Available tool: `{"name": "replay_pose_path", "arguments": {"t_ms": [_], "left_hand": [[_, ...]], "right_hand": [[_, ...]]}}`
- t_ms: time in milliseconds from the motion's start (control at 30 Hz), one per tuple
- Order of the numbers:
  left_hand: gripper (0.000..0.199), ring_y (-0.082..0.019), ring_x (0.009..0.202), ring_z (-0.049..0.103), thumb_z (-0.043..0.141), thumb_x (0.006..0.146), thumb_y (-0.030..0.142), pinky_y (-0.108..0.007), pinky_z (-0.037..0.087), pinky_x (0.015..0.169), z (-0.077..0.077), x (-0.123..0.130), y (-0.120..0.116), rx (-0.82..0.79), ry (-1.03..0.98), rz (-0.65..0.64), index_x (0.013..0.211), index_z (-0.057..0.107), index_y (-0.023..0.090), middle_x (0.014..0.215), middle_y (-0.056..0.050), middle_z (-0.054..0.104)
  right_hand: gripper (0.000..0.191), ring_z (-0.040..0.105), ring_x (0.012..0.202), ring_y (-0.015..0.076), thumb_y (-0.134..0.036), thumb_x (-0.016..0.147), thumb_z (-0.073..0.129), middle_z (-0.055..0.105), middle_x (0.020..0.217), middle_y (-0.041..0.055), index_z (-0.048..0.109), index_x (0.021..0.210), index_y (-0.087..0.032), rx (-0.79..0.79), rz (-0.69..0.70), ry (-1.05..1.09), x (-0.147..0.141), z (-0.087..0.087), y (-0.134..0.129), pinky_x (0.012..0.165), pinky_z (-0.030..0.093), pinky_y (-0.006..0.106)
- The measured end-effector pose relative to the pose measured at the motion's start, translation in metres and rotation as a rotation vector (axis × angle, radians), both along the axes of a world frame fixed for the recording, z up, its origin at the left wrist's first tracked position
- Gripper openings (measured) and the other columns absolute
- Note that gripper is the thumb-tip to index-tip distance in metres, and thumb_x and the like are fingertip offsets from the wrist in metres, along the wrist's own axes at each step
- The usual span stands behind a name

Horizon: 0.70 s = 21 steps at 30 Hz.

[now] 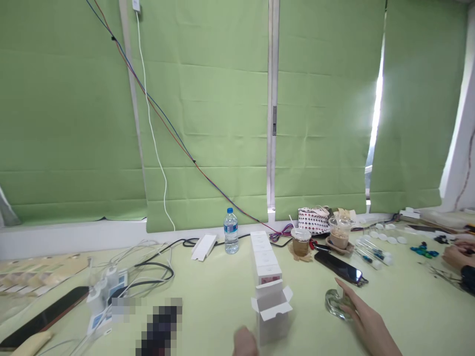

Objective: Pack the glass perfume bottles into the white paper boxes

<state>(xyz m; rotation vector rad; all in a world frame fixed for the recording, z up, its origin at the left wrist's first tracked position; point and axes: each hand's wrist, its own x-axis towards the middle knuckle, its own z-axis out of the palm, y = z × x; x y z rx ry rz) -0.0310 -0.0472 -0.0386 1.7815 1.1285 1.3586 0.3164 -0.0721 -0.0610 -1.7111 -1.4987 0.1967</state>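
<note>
Glass piece (334, 302), round and clear, sits low over the tabletop (308, 316) at the fingertips of the right hand (340, 293), which reaches in from the lower right; so it lies ahead and a little to the left of that palm. The forefinger and thumb stand apart at its right side; whether they pinch it or only touch it, I cannot tell. It shows no clear long axis from here.

The relation that matters most, I judge, is sideways: the open box (273, 324) stands to the left of the glass piece, with bare tabletop between them. The box is upright, its mouth facing up and its flaps spread, at the near end of a row of white boxes (264, 252) running away from the person.

The left hand (245, 342) is just left of the open box, nearer to it than the right hand is, while the right is far nearer the glass. The left is blurred and cut off by the lower edge; it looks curled, but its grip and any contact cannot be told.
</note>
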Motion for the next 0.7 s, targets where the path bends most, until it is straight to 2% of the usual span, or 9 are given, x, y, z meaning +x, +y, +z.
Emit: {"name": "replay_pose_path", "arguments": {"t_ms": [33,133,200,300,400,500,700], "left_hand": [[0.029,-0.024,0.105,0.056,0.061,0.084,0.041,-0.046,0.051,0.088,0.001,-0.010,0.003,0.032,-0.001,0.011,0.110,0.059,0.028,0.120,-0.008,0.059],[0.057,-0.031,0.113,0.051,0.076,0.064,0.044,-0.050,0.041,0.098,0.005,-0.020,0.011,0.134,-0.006,-0.005,0.113,0.050,0.029,0.117,-0.008,0.058],[0.069,-0.030,0.110,0.054,0.069,0.066,0.048,-0.048,0.040,0.097,0.008,-0.013,0.013,0.088,-0.028,-0.021,0.123,0.038,0.027,0.114,-0.009,0.062],[0.064,-0.026,0.097,0.061,0.059,0.074,0.052,-0.045,0.042,0.093,0.014,0.004,0.011,-0.052,-0.075,-0.012,0.125,0.031,0.024,0.099,-0.008,0.069],[0.065,-0.024,0.085,0.062,0.063,0.070,0.058,-0.043,0.044,0.090,0.017,0.013,0.009,-0.073,-0.171,0.024,0.118,0.034,0.026,0.092,-0.005,0.072],[0.073,-0.024,0.083,0.065,0.065,0.066,0.065,-0.043,0.047,0.088,0.011,0.011,0.008,-0.072,-0.278,0.077,0.119,0.034,0.026,0.090,-0.006,0.072],[0.058,-0.027,0.097,0.065,0.062,0.070,0.065,-0.041,0.053,0.085,-0.007,0.001,0.003,0.092,-0.195,0.127,0.112,0.054,0.027,0.115,-0.011,0.064]], "right_hand": [[0.057,0.063,0.112,0.0230,-0.044,0.085,0.047,0.066,0.123,0.0045,0.041,0.140,-0.030,0.017,0.006,-0.008,-0.002,-0.001,0.000,0.086,0.051,0.027],[0.056,0.063,0.111,0.0224,-0.045,0.087,0.046,0.064,0.126,0.0052,0.041,0.140,-0.030,0.067,0.027,-0.036,-0.008,0.000,-0.004,0.088,0.050,0.028],[0.054,0.063,0.110,0.0220,-0.045,0.087,0.047,0.064,0.126,0.0051,0.043,0.139,-0.030,0.077,0.046,-0.053,-0.011,0.001,-0.008,0.088,0.050,0.027],[0.051,0.062,0.112,0.0203,-0.042,0.089,0.043,0.063,0.127,0.0043,0.042,0.139,-0.031,0.094,0.051,-0.071,-0.013,0.002,-0.013,0.089,0.049,0.026],[0.051,0.062,0.113,0.0196,-0.040,0.091,0.041,0.063,0.127,0.0053,0.039,0.141,-0.030,0.115,0.029,-0.078,-0.013,0.001,-0.014,0.089,0.050,0.026],[0.051,0.063,0.111,0.0200,-0.038,0.091,0.041,0.063,0.127,0.0071,0.040,0.141,-0.028,0.131,0.020,-0.092,-0.012,0.001,-0.012,0.085,0.052,0.025],[0.048,0.064,0.109,0.0190,-0.032,0.092,0.041,0.065,0.124,0.0069,0.043,0.139,-0.027,0.160,0.021,-0.118,-0.015,0.006,-0.011,0.086,0.052,0.026]]}}
